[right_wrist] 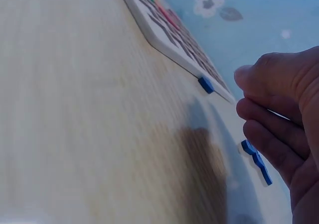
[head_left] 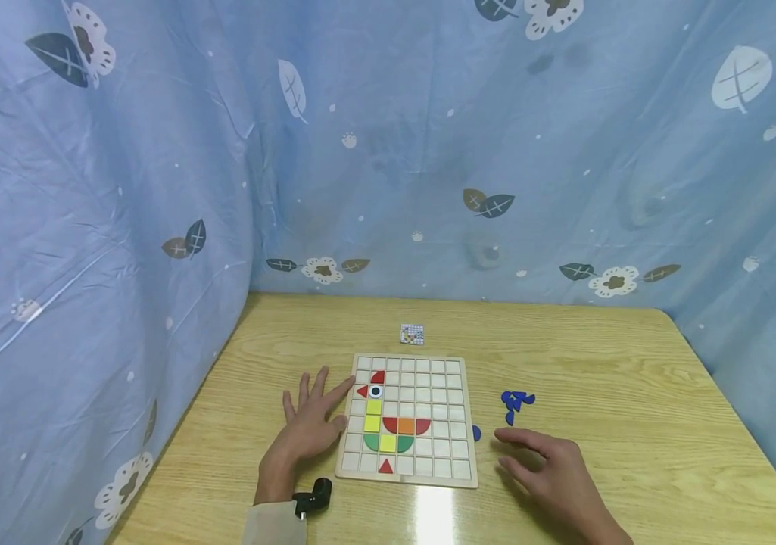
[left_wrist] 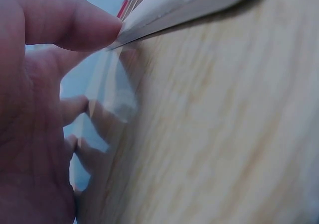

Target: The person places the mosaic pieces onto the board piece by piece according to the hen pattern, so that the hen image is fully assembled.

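A wooden grid board (head_left: 442, 392) lies on the table, with coloured pieces set in its left and lower squares. Thumb and forefinger of my left hand (head_left: 311, 424) touch the board's left edge, the other fingers spread over the tabletop. To the right of the board hovers my right hand (head_left: 554, 473), its fingers loosely bent and nothing between them. Just left of its fingertips, a blue piece (head_left: 477, 433) lies against the board's right edge. Several more blue pieces (head_left: 515, 401) form a small cluster beyond that hand; the right wrist view also shows blue pieces (right_wrist: 256, 162) behind its fingers.
Behind the board lies a small printed card (head_left: 412, 334) with a gridded picture. The pale wood-grain table (head_left: 633, 393) runs back to a blue patterned curtain (head_left: 388, 151), which also hangs along both sides. A black device (head_left: 316, 497) sits at the left wrist.
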The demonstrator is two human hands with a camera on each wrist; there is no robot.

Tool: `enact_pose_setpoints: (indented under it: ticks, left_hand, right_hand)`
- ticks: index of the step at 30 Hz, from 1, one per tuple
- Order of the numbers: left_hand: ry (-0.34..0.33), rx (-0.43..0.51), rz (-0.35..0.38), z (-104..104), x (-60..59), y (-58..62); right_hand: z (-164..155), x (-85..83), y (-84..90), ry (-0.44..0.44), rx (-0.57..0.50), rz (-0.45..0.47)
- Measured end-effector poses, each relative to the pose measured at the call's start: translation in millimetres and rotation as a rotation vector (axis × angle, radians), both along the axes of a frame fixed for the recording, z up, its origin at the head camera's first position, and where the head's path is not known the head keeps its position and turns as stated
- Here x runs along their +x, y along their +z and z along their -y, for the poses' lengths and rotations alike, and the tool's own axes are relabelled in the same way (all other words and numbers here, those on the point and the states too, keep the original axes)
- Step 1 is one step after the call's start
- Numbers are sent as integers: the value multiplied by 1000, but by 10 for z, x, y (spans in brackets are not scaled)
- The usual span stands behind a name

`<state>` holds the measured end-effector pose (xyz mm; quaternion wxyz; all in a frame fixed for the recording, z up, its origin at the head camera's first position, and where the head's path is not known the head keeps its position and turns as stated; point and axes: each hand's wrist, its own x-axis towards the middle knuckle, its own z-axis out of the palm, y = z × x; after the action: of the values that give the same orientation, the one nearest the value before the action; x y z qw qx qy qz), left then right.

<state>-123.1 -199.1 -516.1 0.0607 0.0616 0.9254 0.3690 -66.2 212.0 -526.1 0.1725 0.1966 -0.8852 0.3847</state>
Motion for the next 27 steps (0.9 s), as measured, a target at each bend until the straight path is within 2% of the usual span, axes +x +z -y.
enact_pose_setpoints:
  ticks: [6, 12, 15, 22, 24, 27]
  left_hand:
    - [4, 7, -1, -10, 5, -31]
    - [-2, 33, -40, -9, 18, -105]
    - [4, 21, -26, -11, 14, -95]
    - [5, -13, 23, -13, 16, -8]
    - [5, -14, 15, -6, 12, -20]
    - [11, -24, 9, 25, -26, -98]
  right_hand:
    - [86, -127, -38, 46, -38, 13]
    - [160, -186, -69, 56, -40, 90]
    - [169, -180, -76, 38, -16, 113]
    - [161, -90, -69, -1, 7, 88]
    - [158, -77, -69, -4, -4, 86]
    - [153, -90, -62, -7, -6, 80]
